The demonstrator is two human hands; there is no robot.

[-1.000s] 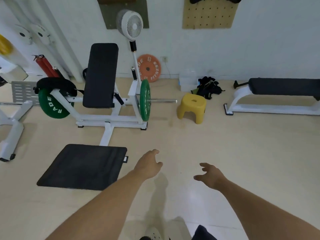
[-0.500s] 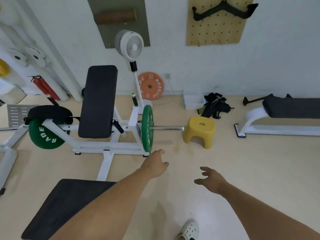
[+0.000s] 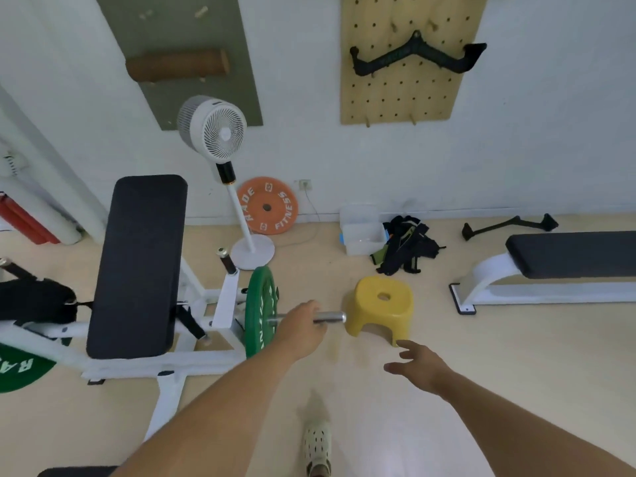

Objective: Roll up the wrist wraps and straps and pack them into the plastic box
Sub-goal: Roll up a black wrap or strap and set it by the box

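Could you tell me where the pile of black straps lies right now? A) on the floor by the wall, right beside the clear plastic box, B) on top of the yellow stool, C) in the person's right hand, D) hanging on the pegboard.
A: the pile of black straps lies on the floor by the wall against the clear plastic box, beyond the yellow stool; both the left hand and the right hand hold nothing.

Clear plastic box [image 3: 364, 235]; black cloth straps [image 3: 406, 247]; glossy yellow plastic stool [image 3: 380, 309]; shiny metal bar [image 3: 330, 317]; smooth, slightly glossy floor [image 3: 516, 356].
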